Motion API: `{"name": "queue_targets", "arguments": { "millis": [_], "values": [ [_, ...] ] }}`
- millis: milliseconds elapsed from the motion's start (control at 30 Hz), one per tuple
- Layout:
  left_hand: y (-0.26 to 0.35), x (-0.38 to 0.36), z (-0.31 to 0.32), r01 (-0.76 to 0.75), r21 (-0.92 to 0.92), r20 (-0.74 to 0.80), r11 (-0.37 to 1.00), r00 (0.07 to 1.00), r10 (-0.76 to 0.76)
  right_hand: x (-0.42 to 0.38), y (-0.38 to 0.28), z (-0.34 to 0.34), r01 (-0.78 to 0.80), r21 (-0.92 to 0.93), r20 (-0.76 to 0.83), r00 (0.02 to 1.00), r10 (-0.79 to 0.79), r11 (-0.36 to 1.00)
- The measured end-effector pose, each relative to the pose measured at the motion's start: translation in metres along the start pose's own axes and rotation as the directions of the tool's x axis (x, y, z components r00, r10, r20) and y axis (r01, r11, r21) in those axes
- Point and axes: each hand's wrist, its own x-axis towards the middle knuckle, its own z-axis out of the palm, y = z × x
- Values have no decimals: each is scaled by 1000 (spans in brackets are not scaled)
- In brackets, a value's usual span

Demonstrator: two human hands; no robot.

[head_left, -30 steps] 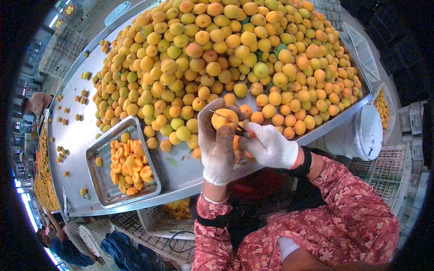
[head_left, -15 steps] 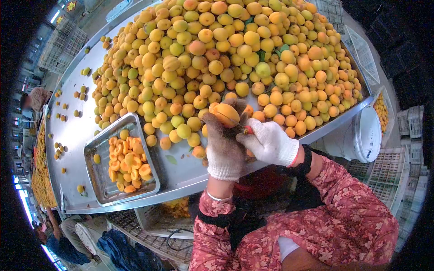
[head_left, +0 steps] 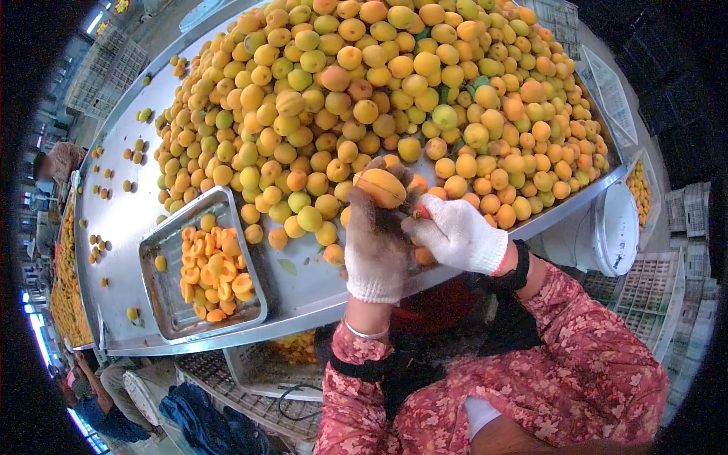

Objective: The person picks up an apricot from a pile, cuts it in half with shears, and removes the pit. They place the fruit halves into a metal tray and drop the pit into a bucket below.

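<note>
My left hand (head_left: 374, 246), in a dirty grey glove, holds an orange apricot (head_left: 381, 187) up at its fingertips over the near edge of the steel table (head_left: 133, 220). My right hand (head_left: 457, 235), in a white glove, grips a small knife with a red handle (head_left: 419, 213) and its blade is against the apricot. A huge pile of yellow and orange apricots (head_left: 394, 91) covers the table just beyond my hands. A steel tray (head_left: 163, 284) with several cut apricot halves (head_left: 211, 267) lies to the left of my hands.
Loose apricots dot the table's left part. A white bucket (head_left: 614, 227) stands at the right beside pale plastic crates (head_left: 656, 303). Another crate (head_left: 265, 371) sits under the table edge. Other people are at the far left and bottom left.
My left hand has turned the apricot and lifted it slightly, while the knife in my right hand has stayed at the fruit. The view has shifted a little.
</note>
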Motion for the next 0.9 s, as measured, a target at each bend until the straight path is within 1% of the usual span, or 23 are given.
{"name": "queue_targets", "arguments": {
  "millis": [67, 100, 133, 167, 200, 267, 333, 400, 433, 467, 500, 567, 600, 633, 667, 700, 733, 767, 833, 900],
  "values": [
    [-4, 4, -7, 8, 8, 54, 1000, 998, -8, 0, 2, 1, 6, -1, -4, 1000, -6, 1000],
    [-2, 4, -8, 7, 7, 53, 1000, 999, -7, -1, 2, 2, 8, 0, -8, 1000, -8, 1000],
    [1, 4, -8, -25, 74, 60, 997, 998, 21, -1, 1, 0, 8, 1, -6, 1000, -8, 1000],
    [2, 4, -9, -57, 141, 69, 988, 996, 47, -1, -1, -3, -14, -27, 36, 999, 15, 1000],
    [-2, 5, -14, -55, 143, 68, 988, 997, 46, -1, -1, -4, -36, -55, 76, 996, 40, 998],
    [-11, 9, -28, 15, -85, 185, 996, 983, 1, -2, 1, -4, -36, -71, 99, 994, 43, 997],
    [-13, 8, -27, 7, -82, 176, 997, 984, 8, -1, 3, -3, -32, -89, 123, 992, 42, 996],
    [-15, 5, -21, 1, -75, 167, 997, 986, 12, -1, 3, 0, -20, -11, 59, 998, 20, 1000],
    [-16, 4, -13, -125, 164, 84, 979, 990, 113, -2, 4, 0, -20, -10, 58, 998, 20, 1000],
    [-16, 3, -8, -221, 401, 28, 889, 973, 229, -2, 5, 0, -25, 40, 56, 998, 23, 999],
    [-13, 4, -12, -222, 402, 29, 888, 973, 230, -2, 5, 0, -30, 91, 54, 998, 25, 995],
    [-7, 8, -24, -34, 165, 23, 986, 999, 31, -1, 0, -3, -34, 74, 58, 998, 30, 997],
    [-6, 8, -21, -36, 165, 24, 986, 999, 32, -1, -1, -4, -40, 56, 66, 997, 36, 998],
    [-5, 6, -16, -179, 506, 73, 844, 984, 165, 0, -1, -4, -39, 55, 67, 997, 35, 998],
    [-4, 5, -13, -294, 768, 165, 569, 949, 268, 0, 0, -4, -41, 19, 53, 998, 40, 999],
    [-7, 5, -16, -293, 769, 163, 568, 949, 269, 0, 1, -3, -45, -18, 38, 998, 46, 999],
    [-11, 5, -21, -146, 436, 70, 888, 989, 128, -1, 3, -1, -46, -17, 38, 998, 47, 999],
    [-14, 6, -24, 44, 3, 48, 999, 998, -44, 0, 5, 0, -37, -33, 38, 999, 38, 999],
    [-13, 2, -13, 31, -26, 42, 999, 999, -30, 0, 6, -1, -29, -51, 37, 999, 31, 998],
    [-14, 2, -13, 19, -51, 35, 998, 999, -17, 0, 3, -3, -28, 20, 28, 999, 27, 999]
  ]
}}
